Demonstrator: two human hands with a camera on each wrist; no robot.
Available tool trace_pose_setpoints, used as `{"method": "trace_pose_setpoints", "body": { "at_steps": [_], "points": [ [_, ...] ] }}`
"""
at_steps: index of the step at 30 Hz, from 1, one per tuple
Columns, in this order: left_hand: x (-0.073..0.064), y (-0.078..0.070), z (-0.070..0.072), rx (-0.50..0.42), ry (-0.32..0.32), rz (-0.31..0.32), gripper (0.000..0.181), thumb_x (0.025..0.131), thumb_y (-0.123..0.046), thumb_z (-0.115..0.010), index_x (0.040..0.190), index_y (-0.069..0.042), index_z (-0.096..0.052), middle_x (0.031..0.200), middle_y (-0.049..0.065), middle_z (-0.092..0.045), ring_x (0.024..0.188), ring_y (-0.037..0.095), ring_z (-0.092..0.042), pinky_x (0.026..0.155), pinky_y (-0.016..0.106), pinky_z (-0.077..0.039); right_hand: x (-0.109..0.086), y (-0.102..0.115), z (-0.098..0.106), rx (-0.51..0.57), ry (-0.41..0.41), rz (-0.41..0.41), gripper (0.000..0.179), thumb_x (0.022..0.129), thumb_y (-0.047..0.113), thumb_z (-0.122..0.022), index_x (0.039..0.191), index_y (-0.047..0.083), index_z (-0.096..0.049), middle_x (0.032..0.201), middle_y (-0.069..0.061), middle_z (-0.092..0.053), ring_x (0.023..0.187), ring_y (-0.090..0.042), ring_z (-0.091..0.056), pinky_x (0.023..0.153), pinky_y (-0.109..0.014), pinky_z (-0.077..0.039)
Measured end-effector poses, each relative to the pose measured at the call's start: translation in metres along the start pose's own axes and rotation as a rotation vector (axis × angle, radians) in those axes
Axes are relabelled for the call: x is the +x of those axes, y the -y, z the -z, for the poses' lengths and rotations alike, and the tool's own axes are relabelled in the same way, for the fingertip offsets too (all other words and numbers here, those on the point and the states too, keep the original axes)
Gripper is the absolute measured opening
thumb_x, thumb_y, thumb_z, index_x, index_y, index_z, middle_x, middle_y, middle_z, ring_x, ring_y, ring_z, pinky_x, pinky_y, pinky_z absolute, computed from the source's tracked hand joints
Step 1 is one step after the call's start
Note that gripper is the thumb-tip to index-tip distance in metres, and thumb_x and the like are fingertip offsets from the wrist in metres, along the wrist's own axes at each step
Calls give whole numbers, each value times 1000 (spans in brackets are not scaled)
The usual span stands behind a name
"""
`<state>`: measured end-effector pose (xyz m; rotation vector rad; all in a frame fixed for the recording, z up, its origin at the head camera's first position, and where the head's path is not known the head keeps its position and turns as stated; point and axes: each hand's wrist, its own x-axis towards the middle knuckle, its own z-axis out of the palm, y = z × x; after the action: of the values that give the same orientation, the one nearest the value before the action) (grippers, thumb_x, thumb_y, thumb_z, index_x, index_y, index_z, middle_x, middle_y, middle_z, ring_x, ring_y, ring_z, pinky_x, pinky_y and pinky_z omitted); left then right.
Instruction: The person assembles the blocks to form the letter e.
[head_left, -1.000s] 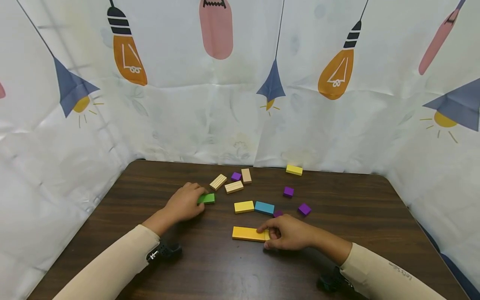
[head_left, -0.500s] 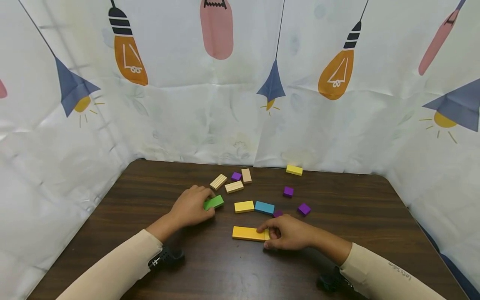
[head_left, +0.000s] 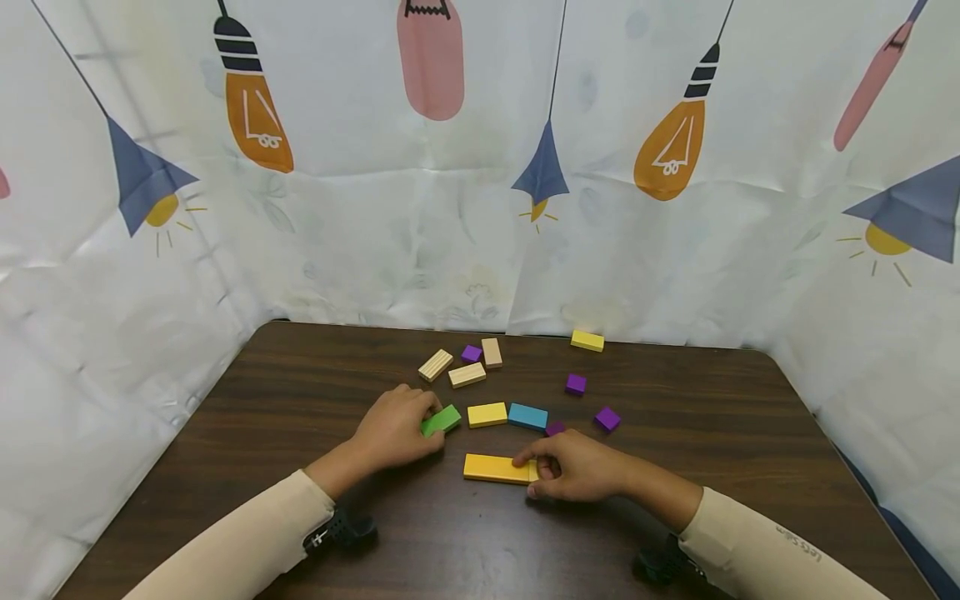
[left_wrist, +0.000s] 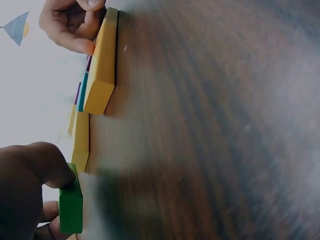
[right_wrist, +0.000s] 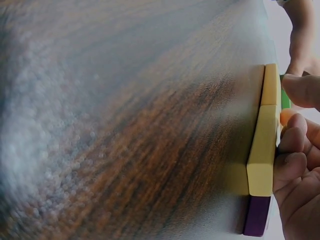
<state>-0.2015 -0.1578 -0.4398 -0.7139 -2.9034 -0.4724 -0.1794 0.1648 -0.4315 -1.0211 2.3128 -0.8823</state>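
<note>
My left hand [head_left: 397,427] pinches a green block [head_left: 442,421] between thumb and fingers, left of the yellow block [head_left: 487,415]. My right hand [head_left: 579,467] rests with bent fingers over a low row nearer me, a fingertip touching the top of an orange-yellow block [head_left: 491,468]. Against that block's right end lies a paler yellow block [right_wrist: 261,150], mostly covered by the hand in the head view. No finger crosses the row's front faces in the right wrist view. A blue block [head_left: 528,417] adjoins the yellow one, with a purple cube [head_left: 554,429] partly behind the right hand.
Plain wooden blocks [head_left: 467,375] and a purple cube [head_left: 471,354] lie farther back left. Two purple cubes [head_left: 607,419] sit to the right, and another yellow block [head_left: 587,340] lies by the table's back edge. A patterned cloth [head_left: 450,250] hangs behind the dark wooden table [head_left: 712,433].
My left hand has moved right and nearer me with the green block, which has turned at a slant and now sits close to the yellow block. The right hand stays in place.
</note>
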Motion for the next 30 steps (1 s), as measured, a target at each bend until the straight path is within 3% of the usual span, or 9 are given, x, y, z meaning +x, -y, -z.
{"method": "trace_pose_setpoints", "body": {
  "at_steps": [10,30],
  "points": [
    [-4,-4,-8,-1,-5,-11,21,78,-30,-76,94,-17,-72,77,-12,-57,73,14,-46,66,33,-40,1,0,-1,-6,-4,7,36,94,26,-77,128,17,-70,70,15,-53,60,1,-45,56,-19,-37],
    [-2,-8,-9,11,-13,-19,25,79,-34,-78,98,-17,-74,77,-11,-58,74,14,-46,69,34,-40,0,-2,0,8,4,1,37,95,26,-76,130,18,-69,71,14,-53,61,0,-45,56,-20,-37]
  ]
}}
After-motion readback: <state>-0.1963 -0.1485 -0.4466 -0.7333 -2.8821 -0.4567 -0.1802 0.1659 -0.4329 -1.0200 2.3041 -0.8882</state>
